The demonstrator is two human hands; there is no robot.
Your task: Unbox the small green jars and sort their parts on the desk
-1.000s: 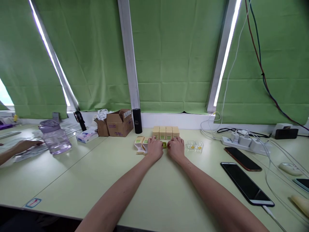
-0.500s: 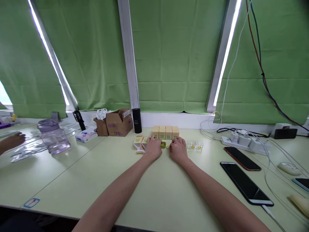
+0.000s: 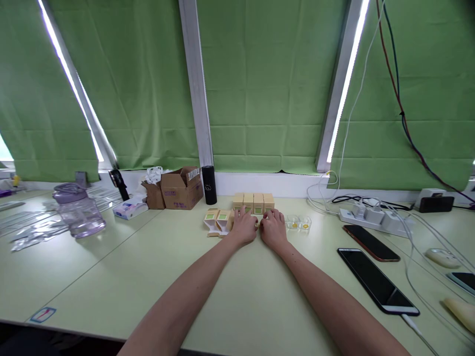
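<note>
My left hand [image 3: 244, 226] and my right hand [image 3: 272, 228] lie side by side on the pale green table [image 3: 222, 296], knuckles up and fingers curled, almost touching. What sits between the fingertips is hidden. Just beyond the fingers stands a row of several small tan boxes [image 3: 253, 200] with green labels. Left of my left hand lie two opened tan boxes [image 3: 217, 220]. Right of my right hand stand two small clear cups [image 3: 299, 223] with something yellow inside.
At the back are a brown cardboard box [image 3: 181, 188], a black cylinder [image 3: 209, 185], a tissue pack [image 3: 128, 209] and a clear jug [image 3: 78, 216]. On the right are a power strip [image 3: 371, 216] with cables, two phones [image 3: 371, 242] [image 3: 377, 282] and a mouse [image 3: 443, 257].
My hands have drawn together and now cover the small green thing that showed between them. The other person's hand at the far left has left the view.
</note>
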